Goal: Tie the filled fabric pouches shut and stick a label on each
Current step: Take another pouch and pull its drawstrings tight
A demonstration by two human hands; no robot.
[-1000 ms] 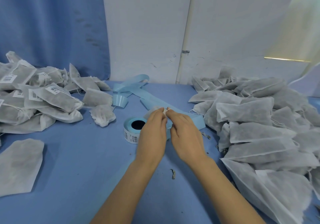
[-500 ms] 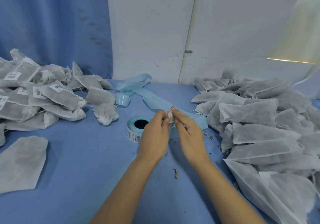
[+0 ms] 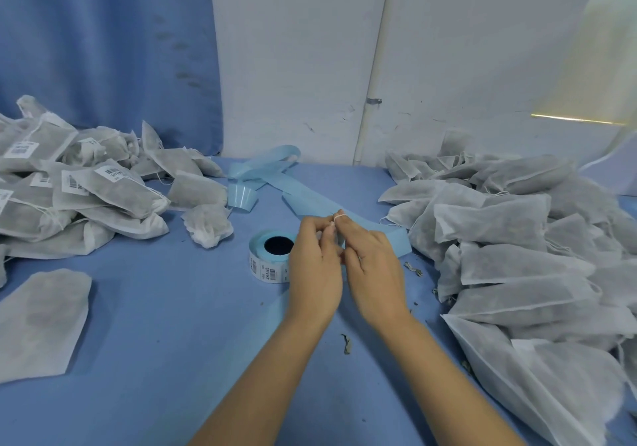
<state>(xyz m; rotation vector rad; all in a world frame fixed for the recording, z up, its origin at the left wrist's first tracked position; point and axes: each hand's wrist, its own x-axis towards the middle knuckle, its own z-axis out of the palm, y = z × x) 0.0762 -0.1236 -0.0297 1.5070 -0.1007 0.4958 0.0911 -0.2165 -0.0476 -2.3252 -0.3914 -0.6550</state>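
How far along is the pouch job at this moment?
Done: pouches in the left pile carry barcode labels. In hand: the left hand and right hand pinch a white string beside the label roll. Left: the large right pile shows no labels.

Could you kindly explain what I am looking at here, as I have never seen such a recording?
There is no machine: a person wears one camera on the head, looking down at their own left hand and right hand. On the blue table lie labelled pouches on the left, unlabelled pouches on the right, a label roll and its blue backing strip. Both hands pinch a thin white string, looped round a right fingertip; what it ties is hidden behind the hands.
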